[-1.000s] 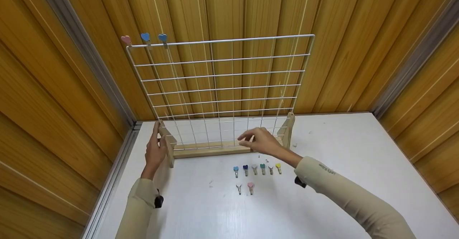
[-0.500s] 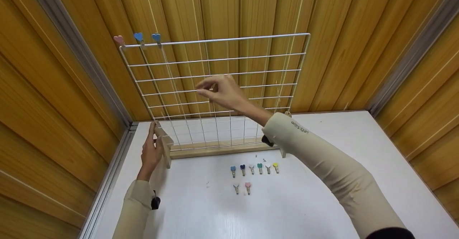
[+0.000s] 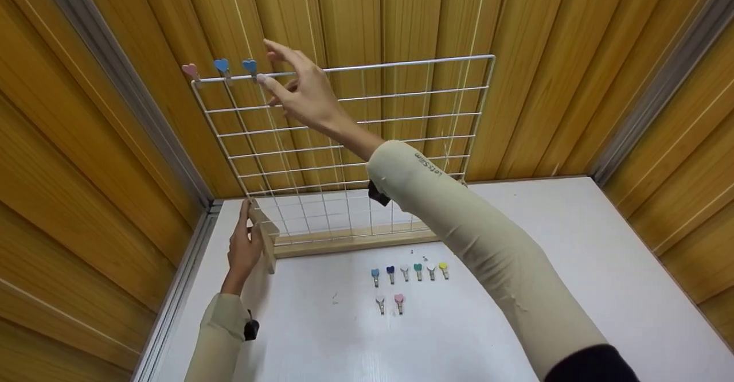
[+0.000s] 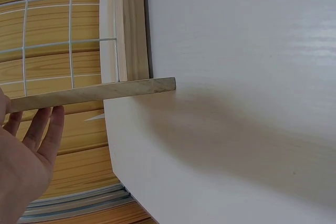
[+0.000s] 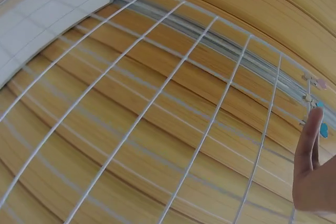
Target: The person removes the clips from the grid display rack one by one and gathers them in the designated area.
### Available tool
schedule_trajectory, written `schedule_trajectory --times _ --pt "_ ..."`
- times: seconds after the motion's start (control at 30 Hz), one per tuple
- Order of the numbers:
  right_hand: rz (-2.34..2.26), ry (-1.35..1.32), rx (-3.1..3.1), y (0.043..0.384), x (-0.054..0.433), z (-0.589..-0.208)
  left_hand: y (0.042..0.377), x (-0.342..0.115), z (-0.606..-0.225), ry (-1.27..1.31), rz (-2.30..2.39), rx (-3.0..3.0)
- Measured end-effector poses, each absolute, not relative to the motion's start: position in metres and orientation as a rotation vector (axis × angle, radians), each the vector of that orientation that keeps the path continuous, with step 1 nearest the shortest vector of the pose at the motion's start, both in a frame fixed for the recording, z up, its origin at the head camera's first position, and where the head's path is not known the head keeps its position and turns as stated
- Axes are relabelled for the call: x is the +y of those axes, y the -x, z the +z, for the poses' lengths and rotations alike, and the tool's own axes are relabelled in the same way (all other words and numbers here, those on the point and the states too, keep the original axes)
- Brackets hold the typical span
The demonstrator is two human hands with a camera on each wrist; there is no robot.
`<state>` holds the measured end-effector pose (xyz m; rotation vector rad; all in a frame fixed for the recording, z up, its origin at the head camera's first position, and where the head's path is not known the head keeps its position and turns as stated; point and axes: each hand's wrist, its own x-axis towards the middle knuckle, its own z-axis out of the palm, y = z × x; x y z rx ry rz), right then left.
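Near the upper left of a white wire grid my right hand has its index finger and thumb spread apart. The thumb tip is at or just beside the lower part of a blue heart clip on the top wire; contact is unclear. Left of it, another blue heart clip and a pink heart clip sit on the same wire. My left hand rests with fairly straight fingers against the outer side of the grid's left wooden leg. The right wrist view shows the right thumb beside the clips.
On the white table lie several small clips in two rows, among them a yellow clip and a pink heart clip. A wooden crossbar joins the stand's foot. Wood-patterned walls stand behind and at both sides.
My right hand has risen from low in front of the grid to its upper left, and its pinched fingers have spread. The left hand has stayed at the wooden leg.
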<state>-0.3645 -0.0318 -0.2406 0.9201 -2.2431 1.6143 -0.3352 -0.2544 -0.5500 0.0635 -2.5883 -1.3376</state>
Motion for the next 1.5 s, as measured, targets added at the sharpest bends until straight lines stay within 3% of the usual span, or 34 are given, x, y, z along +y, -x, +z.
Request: schedule_trajectory --times 0.47,1.17,1.5 --pt "1.936 -0.872 -2.122 0.377 -0.059 -0.247 0.334 -0.254 -0.554 -0.082 -1.338 -2.588" --pt "2.253 -0.417 -1.792 0.372 -0.080 -0.241 0.335 -0.248 -0.552 -0.082 -1.379 -2.584" --pt "2.369 -0.473 -1.788 0.365 -0.065 -0.245 0.335 -0.254 -0.553 -0.080 -1.340 -2.599"
